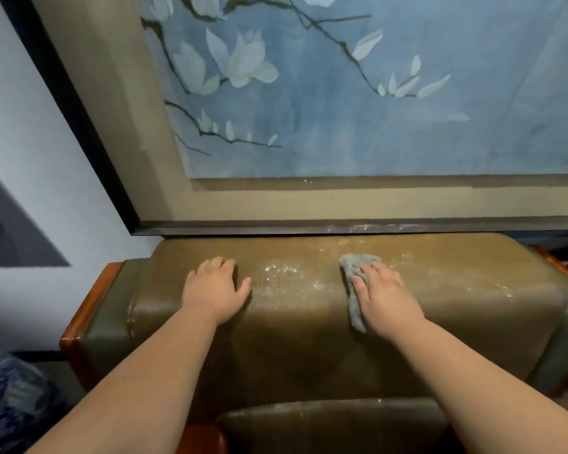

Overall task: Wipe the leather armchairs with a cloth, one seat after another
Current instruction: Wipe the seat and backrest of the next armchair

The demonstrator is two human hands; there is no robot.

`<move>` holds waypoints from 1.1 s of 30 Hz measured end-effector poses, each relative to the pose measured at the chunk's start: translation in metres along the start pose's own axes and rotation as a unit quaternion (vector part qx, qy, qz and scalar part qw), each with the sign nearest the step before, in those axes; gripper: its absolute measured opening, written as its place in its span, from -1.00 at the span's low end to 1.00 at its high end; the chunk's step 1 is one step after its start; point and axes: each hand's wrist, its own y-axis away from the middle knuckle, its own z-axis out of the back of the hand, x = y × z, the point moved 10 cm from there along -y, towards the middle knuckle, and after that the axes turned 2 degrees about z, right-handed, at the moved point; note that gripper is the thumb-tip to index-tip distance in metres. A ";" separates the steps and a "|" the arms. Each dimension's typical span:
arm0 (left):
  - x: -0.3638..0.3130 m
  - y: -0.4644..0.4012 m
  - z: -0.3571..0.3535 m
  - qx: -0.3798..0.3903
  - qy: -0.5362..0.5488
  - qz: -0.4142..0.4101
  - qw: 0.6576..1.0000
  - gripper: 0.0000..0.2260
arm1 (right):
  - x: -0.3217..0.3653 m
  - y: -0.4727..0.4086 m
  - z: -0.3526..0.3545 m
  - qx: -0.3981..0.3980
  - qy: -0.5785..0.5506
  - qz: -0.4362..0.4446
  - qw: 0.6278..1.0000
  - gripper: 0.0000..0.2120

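Observation:
An olive-brown leather armchair faces me, its backrest top against the wall. My right hand lies flat with straight fingers on a crumpled grey cloth, pressing it onto the top of the backrest. My left hand rests flat on the leather to the left, fingers reaching over the top edge. Pale dusty specks glint on the leather between my hands. The seat cushion shows at the bottom of the view.
A large framed painting of white blossoms on blue hangs right behind the backrest, its dark frame almost touching it. Wooden armrests stand at the left and right. A blue patterned object sits at lower left.

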 end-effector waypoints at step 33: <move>0.018 -0.021 -0.033 -0.135 -0.010 -0.035 0.990 -0.38 | 0.069 -0.090 -0.061 0.114 0.159 0.007 0.981 -0.36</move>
